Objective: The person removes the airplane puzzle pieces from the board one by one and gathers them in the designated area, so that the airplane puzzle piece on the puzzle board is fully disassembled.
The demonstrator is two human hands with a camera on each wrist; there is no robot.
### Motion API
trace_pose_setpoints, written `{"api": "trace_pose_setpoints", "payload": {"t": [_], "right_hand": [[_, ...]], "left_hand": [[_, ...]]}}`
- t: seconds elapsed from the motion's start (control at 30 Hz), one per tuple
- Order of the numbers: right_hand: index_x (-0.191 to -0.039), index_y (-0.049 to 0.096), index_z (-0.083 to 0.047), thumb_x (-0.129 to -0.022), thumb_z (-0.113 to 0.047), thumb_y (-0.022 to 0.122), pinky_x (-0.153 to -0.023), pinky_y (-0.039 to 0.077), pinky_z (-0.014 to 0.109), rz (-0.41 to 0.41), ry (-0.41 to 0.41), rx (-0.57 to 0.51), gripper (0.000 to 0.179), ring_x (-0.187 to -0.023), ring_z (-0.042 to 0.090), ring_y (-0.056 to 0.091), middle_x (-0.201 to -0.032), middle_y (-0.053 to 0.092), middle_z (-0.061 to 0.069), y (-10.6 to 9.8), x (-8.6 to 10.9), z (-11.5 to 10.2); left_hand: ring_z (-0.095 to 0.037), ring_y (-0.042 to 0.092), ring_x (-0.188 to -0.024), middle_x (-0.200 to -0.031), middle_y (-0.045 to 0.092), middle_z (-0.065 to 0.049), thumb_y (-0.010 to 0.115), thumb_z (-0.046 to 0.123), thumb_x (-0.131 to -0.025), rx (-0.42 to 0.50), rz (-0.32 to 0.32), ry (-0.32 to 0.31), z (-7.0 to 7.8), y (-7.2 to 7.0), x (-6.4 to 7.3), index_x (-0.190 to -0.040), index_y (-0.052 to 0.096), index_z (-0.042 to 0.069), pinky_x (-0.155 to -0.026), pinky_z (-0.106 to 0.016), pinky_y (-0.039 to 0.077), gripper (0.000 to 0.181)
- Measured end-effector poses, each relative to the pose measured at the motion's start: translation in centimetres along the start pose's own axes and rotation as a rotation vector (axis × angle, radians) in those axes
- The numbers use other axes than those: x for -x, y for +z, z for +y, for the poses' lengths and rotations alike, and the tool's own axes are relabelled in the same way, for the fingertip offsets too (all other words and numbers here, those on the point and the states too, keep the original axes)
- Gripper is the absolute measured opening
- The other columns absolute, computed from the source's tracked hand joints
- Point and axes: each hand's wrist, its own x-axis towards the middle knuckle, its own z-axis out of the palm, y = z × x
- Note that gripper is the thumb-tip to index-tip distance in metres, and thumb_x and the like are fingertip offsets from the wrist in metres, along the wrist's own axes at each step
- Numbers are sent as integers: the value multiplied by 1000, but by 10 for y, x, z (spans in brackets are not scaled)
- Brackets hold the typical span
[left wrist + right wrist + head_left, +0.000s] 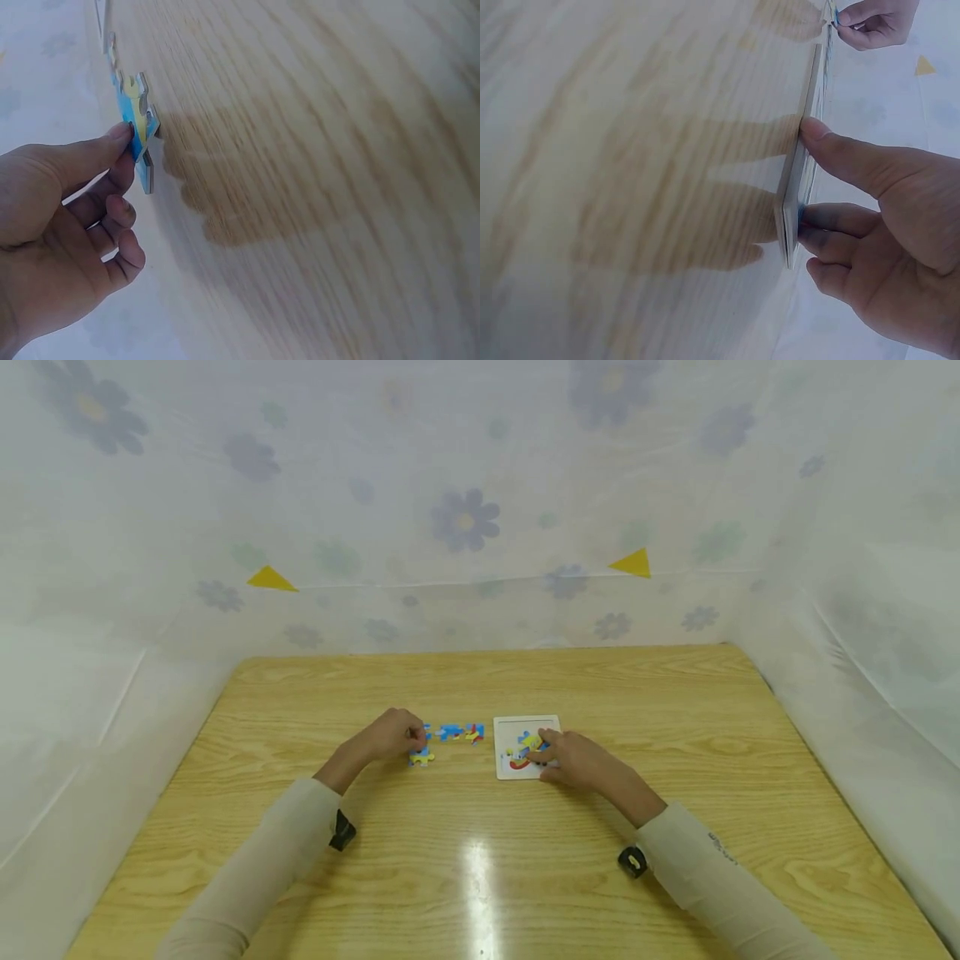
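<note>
My left hand (pixel 396 734) pinches a blue and yellow jigsaw piece (pixel 137 124) between thumb and index finger, its other fingers curled loosely. It is at the left end of the loose jigsaw pieces (pixel 451 732). My right hand (pixel 579 760) is spread over the right part of a white puzzle board (pixel 508 723). In the right wrist view, its thumb touches the board's near edge and its other fingertips rest on the board's face, where a bit of blue shows under them. Yellow, blue and red pieces (pixel 519 763) lie in the board, partly hidden by the right hand.
Between the left hand and the board, loose pieces lie in a row, with a blue and yellow piece (pixel 422 758) just nearer. All this is on a wood-grain table (pixel 405 877). White flowered sheeting (pixel 360 527) stands behind it and on both sides.
</note>
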Motion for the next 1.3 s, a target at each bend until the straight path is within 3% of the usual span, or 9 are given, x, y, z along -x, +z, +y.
{"api": "trace_pose_setpoints", "payload": {"t": [0.33, 0.6, 1.07, 1.3], "right_hand": [[-129, 59, -14, -90, -28, 64, -100, 42, 53, 21, -3, 21, 41, -123, 46, 48, -139, 45, 28, 6, 2, 0], [-127, 62, -14, -89, -31, 63, -97, 45, 53, 70, -50, 110, 42, -118, 46, 52, -134, 49, 29, 8, 5, 2], [-118, 67, -7, -87, -24, 67, -100, 43, 52, 102, -52, 31, 35, -121, 44, 52, -133, 52, 28, 1, 10, 7], [-117, 68, -6, -87, -22, 67, -100, 42, 52, 93, -72, 53, 34, -120, 42, 52, -131, 53, 28, 1, 10, 12]], "left_hand": [[-13, 60, -81, -89, 69, -4, 61, 8, -91, 7, 3, -20, 3, -1, -2, -83, 69, 8, -73, -31, 50, 11], [-14, 52, -71, -79, 64, -1, 60, 12, -93, 68, 5, 7, 9, 1, -9, -82, 67, 8, -73, -31, 45, 13], [-14, 59, -84, -90, 67, -4, 63, 12, -91, 58, 2, 67, 26, 13, -25, -91, 67, 6, -76, -30, 50, 7], [-14, 60, -82, -88, 66, -4, 64, 13, -90, 31, 14, 101, 36, 21, -37, -89, 66, 7, -75, -28, 50, 7]]}}
